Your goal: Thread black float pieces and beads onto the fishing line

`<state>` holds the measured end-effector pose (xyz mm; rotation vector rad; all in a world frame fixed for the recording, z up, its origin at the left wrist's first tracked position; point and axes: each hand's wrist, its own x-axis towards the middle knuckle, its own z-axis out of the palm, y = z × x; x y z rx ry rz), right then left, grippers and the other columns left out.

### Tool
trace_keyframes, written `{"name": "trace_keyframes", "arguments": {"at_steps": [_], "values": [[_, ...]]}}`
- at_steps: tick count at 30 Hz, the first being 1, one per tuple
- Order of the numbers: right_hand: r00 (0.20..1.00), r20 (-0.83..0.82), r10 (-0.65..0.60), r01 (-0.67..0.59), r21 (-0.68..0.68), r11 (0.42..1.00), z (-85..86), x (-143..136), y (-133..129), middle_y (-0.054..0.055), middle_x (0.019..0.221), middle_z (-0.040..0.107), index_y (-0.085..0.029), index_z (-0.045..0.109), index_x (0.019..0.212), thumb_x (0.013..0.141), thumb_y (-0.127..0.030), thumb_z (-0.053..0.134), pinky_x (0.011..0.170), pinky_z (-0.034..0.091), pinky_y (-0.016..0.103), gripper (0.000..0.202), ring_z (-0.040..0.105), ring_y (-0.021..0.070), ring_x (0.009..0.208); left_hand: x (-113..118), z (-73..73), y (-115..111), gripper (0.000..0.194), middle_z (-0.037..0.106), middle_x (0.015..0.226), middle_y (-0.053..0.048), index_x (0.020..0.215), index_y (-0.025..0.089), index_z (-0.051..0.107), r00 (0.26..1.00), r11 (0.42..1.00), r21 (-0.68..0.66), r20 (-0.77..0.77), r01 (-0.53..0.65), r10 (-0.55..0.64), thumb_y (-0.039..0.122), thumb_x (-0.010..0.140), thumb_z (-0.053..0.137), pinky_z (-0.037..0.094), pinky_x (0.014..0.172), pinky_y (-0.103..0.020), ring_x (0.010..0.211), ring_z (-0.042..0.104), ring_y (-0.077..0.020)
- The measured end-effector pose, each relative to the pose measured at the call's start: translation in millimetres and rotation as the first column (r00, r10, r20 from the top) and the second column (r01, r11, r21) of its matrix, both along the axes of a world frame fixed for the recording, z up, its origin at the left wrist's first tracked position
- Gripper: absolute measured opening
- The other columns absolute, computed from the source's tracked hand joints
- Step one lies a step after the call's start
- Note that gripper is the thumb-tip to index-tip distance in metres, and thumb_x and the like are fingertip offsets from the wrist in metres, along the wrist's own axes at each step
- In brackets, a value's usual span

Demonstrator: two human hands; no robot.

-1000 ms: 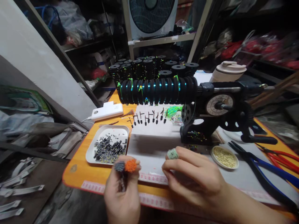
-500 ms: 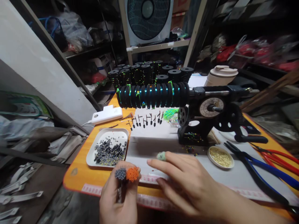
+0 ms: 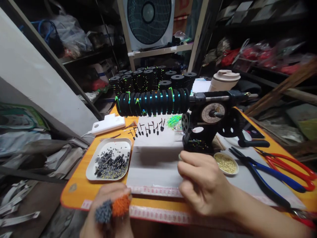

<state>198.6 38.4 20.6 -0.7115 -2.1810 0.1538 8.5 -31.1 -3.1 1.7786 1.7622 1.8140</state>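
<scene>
"What is the left hand (image 3: pixel 121 226) doing?"
"Gripping two bundles upright, side by side: a grey bundle (image 3: pixel 103 211) and an orange bundle (image 3: pixel 121 204), over the worktop's (image 3: pixel 76 175) near edge."
"And the right hand (image 3: pixel 203 181)?"
"Fingers curled in, above the white sheet (image 3: pixel 153 175). I can't tell whether anything is pinched inside."
"What's close by?"
"Just beyond the right hand, a round dish (image 3: pixel 229 174) of gold bits, with blue-handled pliers (image 3: pixel 250 162) to its right. Past the left hand, a white tray (image 3: pixel 101 146) of small dark pieces."
"Farther out?"
"A black winder (image 3: pixel 213 112) with a dial, its long ribbed spool (image 3: pixel 151 102) lying level above the sheet. Upright black spools (image 3: pixel 148 79) stand behind, and beyond them a fan (image 3: pixel 148 19) on a shelf."
</scene>
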Motion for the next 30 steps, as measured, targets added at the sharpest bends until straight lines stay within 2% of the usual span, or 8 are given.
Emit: {"name": "trace_keyframes", "arguments": {"at_steps": [3,6,10,13,20,23,28,30], "values": [[1.0,0.01,0.019,-0.019,-0.029,0.999,1.2,1.6,1.1,-0.001,0.065,0.036,-0.021,0.044,0.064,0.076,-0.007,0.041,0.052,0.024,0.031,0.019,0.034,0.0154,0.057,-19.2,-2.8,17.2,0.018,0.071,0.088,0.0,0.095,0.025,0.066,0.935,0.93,-0.283,-0.196,0.234,-0.295,0.009,0.091,0.059,0.052,0.07,-0.024,0.079,0.069,-0.017],[0.999,0.026,0.03,-0.027,-0.082,0.996,1.7,-0.1,0.7,0.0,0.068,0.041,-0.018,0.05,0.068,0.079,-0.006,0.041,0.053,0.027,0.03,0.019,0.039,0.0153,0.059,-26.9,-7.9,31.7,0.025,0.072,0.11,-0.007,0.113,0.021,0.067,0.877,0.867,-0.399,-0.244,0.298,-0.414,0.011,0.094,0.056,0.054,0.086,-0.027,0.1,0.071,-0.0193],[0.999,0.029,0.029,-0.025,-0.109,0.994,2.1,-2.2,1.0,0.001,0.069,0.043,-0.017,0.053,0.07,0.081,-0.007,0.041,0.054,0.028,0.03,0.019,0.04,0.0151,0.06,-19.7,-2.9,32.3,0.044,0.064,0.127,-0.004,0.133,0.033,0.061,0.903,0.854,-0.392,-0.114,0.342,-0.414,0.017,0.092,0.065,0.054,0.089,-0.025,0.111,0.066,-0.0176],[0.999,0.026,0.042,-0.038,-0.118,0.992,3.1,-3.5,0.4,0.0,0.068,0.043,-0.017,0.053,0.07,0.082,-0.007,0.041,0.054,0.028,0.03,0.02,0.04,0.0149,0.06,-6.7,8.6,28.2,0.032,0.063,0.105,0.003,0.113,0.038,0.072,0.907,0.856,-0.3,0.149,0.421,-0.394,0.021,0.086,0.075,0.051,0.065,-0.016,0.08,0.065,-0.0101],[0.989,-0.098,0.115,-0.126,-0.123,0.984,2.7,-4.0,-1.5,0.002,0.075,0.054,-0.012,0.062,0.098,0.094,-0.006,0.048,0.057,0.037,0.026,0.016,0.048,0.0146,0.065,13.9,15.6,33.9,0.012,0.061,0.08,0.003,0.079,0.024,0.07,0.787,0.838,-0.158,0.469,0.522,-0.402,0.019,0.089,0.071,0.048,0.068,-0.016,0.075,0.06,-0.0111],[0.992,-0.078,0.097,-0.107,-0.134,0.985,0.6,-2.8,-0.2,0.001,0.073,0.049,-0.013,0.065,0.097,0.098,-0.006,0.049,0.052,0.034,0.025,0.018,0.044,0.0139,0.061,18.9,12.0,33.1,0.01,0.058,0.075,0.002,0.082,0.022,0.07,0.654,0.816,-0.166,0.693,0.553,-0.302,0.028,0.088,0.073,0.045,0.06,-0.016,0.066,0.054,-0.0097],[0.973,-0.214,0.085,-0.131,-0.212,0.968,4.0,-2.5,0.1,0.001,0.076,0.054,-0.015,0.066,0.099,0.095,-0.005,0.055,0.058,0.041,0.023,0.015,0.048,0.0135,0.067,30.0,7.9,28.9,0.028,0.054,0.075,0.0,0.083,0.018,0.067,0.177,0.716,0.029,0.961,0.698,-0.211,0.045,0.092,0.065,0.038,0.053,-0.019,0.058,0.04,-0.0083],[0.962,-0.268,0.052,-0.125,-0.264,0.956,6.5,-2.6,-0.1,0.0,0.075,0.061,-0.018,0.066,0.097,0.094,-0.006,0.058,0.062,0.044,0.024,0.015,0.05,0.0138,0.069,34.8,5.6,27.7,0.032,0.054,0.075,0.0,0.077,0.018,0.066,0.101,0.694,0.085,0.97,0.715,-0.223,0.045,0.093,0.063,0.039,0.055,-0.02,0.06,0.04,-0.0088]]}}
